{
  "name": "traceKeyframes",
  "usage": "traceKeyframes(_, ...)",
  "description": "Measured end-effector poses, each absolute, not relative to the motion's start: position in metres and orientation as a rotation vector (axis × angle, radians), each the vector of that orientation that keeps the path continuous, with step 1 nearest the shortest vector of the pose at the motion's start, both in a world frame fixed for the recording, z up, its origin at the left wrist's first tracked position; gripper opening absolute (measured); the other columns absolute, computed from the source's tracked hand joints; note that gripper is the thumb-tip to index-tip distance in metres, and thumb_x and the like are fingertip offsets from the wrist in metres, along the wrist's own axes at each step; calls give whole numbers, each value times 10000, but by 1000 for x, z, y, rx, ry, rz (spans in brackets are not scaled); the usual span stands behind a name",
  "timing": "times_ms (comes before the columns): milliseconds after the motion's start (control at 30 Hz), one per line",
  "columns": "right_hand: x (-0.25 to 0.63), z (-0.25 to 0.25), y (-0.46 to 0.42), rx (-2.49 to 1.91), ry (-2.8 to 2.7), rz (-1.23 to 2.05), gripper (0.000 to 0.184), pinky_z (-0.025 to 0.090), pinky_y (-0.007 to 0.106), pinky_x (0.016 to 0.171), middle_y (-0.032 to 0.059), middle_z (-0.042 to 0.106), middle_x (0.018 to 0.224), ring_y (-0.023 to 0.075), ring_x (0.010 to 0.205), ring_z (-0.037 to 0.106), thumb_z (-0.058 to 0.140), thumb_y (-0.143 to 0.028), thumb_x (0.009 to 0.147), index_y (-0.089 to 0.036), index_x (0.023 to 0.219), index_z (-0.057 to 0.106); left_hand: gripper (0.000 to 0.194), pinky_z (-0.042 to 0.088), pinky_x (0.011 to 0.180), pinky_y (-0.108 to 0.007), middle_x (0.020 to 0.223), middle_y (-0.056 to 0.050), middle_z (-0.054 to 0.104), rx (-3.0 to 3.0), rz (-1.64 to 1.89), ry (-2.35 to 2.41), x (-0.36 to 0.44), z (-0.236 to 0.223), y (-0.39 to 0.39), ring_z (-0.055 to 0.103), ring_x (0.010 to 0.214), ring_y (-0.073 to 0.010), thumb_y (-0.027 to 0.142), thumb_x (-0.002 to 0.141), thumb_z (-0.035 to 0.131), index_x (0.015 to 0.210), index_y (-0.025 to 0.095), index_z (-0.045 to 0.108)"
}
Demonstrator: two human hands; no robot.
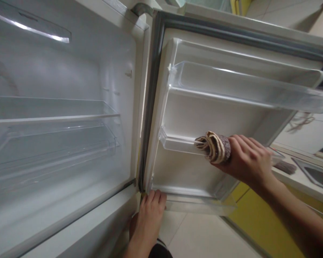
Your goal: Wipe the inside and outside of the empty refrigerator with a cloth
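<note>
A folded brown cloth (218,147) with beige layers showing at its end is in my right hand (246,157). My right fingers are wrapped round it, in front of the middle door bin (177,143) of the open fridge door (201,114). Down at the door's lower hinge-side corner, my left hand (152,209) has its fingers curled over the left end of the clear bottom door bin (196,205). Above both hands runs a clear upper door bin (231,84). No items show in these bins.
To the left stands the open fridge compartment (56,75) with a glass shelf (48,118) and a clear drawer (54,154). Right of the door, a counter holds a dark cloth (284,167) beside a sink (316,173). Yellow cabinets (255,218) stand below, over a tiled floor (196,233).
</note>
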State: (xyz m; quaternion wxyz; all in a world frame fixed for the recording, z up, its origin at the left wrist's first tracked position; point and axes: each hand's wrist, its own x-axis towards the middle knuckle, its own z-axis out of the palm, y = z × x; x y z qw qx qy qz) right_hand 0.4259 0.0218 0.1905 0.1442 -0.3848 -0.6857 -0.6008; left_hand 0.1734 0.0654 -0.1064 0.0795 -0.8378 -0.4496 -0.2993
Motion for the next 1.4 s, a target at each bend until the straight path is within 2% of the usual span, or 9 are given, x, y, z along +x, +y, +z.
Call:
traceKeyframes(167,391,189,32,-1138,-1971,-1678,245,374,364,733,72,601,808,230,755,522,566,-415,1024,-199,907,559,400,609,896,-452,1164,-55,766,-2509,-841,-1360,176,-108,69,713,1063,-282,51,861,829,1212,227,754)
traceKeyframes(300,361,188,41,-1160,-1983,-1639,234,351,365,744,74,605,819,227,769,510,586,-401,1009,-199,892,570,390,609,877,-432,1099,-51,759,-2537,-802,-1368,177,-114,74,713,1043,-281,119,814,913,1154,228,755)
traceKeyframes(433,324,187,54,-1150,-1978,-1592,201,321,369,749,69,607,845,226,794,497,644,-373,972,-199,900,575,531,602,863,-428,1109,-27,743,-2428,-954,-1288,180,-132,80,697,1031,-278,128,701,995,1143,233,719)
traceKeyframes(500,307,185,60,-1137,-1963,-1570,205,313,375,757,65,598,851,227,805,490,668,-369,967,-195,909,574,540,594,844,-420,1100,-18,734,-2364,-1027,-1260,182,-140,82,691,1013,-271,108,682,996,1117,234,703)
traceKeyframes(667,291,179,69,-1119,-1931,-1534,233,294,382,759,59,571,854,229,806,467,677,-375,985,-197,909,547,517,569,835,-385,1076,-4,724,-2339,-1095,-1223,177,-137,82,686,993,-248,24,704,940,1093,230,668)
traceKeyframes(800,297,178,70,-1131,-1951,-1532,176,273,384,757,53,566,869,230,811,472,684,-287,950,-195,929,535,484,551,815,-367,973,34,712,-2399,-1113,-1214,170,-119,75,684,920,-225,-30,707,910,1012,230,638)
traceKeyframes(1100,318,185,60,-1177,-2069,-1454,290,252,379,751,58,600,903,231,834,502,760,-354,911,-191,974,530,324,539,834,-376,985,27,750,-2537,-941,-1378,165,-97,65,716,971,-239,45,817,878,983,234,674)
traceKeyframes(1267,340,187,51,-1204,-2089,-1450,314,259,378,761,59,614,919,228,840,518,760,-402,926,-189,982,536,197,577,933,-428,1080,-14,783,-2624,-701,-1569,167,-81,59,734,1081,-269,131,916,819,1068,230,740)
traceKeyframes(1400,361,188,44,-1209,-2082,-1461,318,260,372,759,58,616,900,224,825,508,764,-416,911,-189,962,547,217,592,973,-448,1136,-38,790,-2622,-616,-1611,168,-75,56,742,1104,-276,116,956,750,1140,230,769)
